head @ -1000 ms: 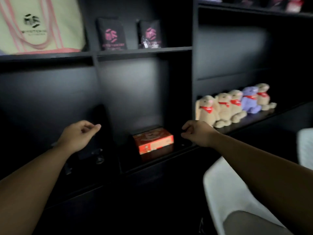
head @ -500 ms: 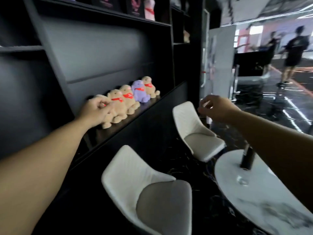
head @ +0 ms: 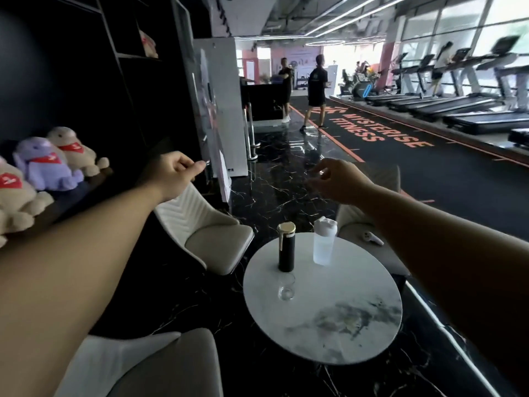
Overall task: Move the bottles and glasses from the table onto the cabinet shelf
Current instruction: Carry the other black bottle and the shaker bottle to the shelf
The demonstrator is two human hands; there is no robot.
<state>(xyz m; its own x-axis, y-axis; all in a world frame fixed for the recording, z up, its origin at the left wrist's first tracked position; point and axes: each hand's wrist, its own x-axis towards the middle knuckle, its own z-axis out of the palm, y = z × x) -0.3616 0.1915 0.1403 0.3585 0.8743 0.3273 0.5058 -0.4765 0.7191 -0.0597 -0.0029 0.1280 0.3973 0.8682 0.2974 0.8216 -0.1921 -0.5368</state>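
Observation:
A round white marble table [head: 352,336] stands low in the middle. On it are a black bottle with a gold cap [head: 286,249], a clear plastic bottle with a white lid [head: 324,242] to its right, and a small clear glass [head: 286,287] in front of the black bottle. My left hand [head: 174,174] hangs in the air above a chair, fingers curled, holding nothing. My right hand [head: 339,180] floats above and beyond the bottles, fingers loosely apart and empty. The black cabinet shelf [head: 86,186] is at the left.
Plush toys [head: 45,167] line the cabinet shelf at left. White chairs stand left of the table [head: 209,227], behind it [head: 369,224] and at the bottom left [head: 148,365]. A small white object [head: 370,237] lies on the far chair. Two people [head: 316,90] stand far down the aisle.
My view has swung right from the cabinet to the table, which is now fully visible with bottles and glass. Both hands left the shelf and stay empty in the air.

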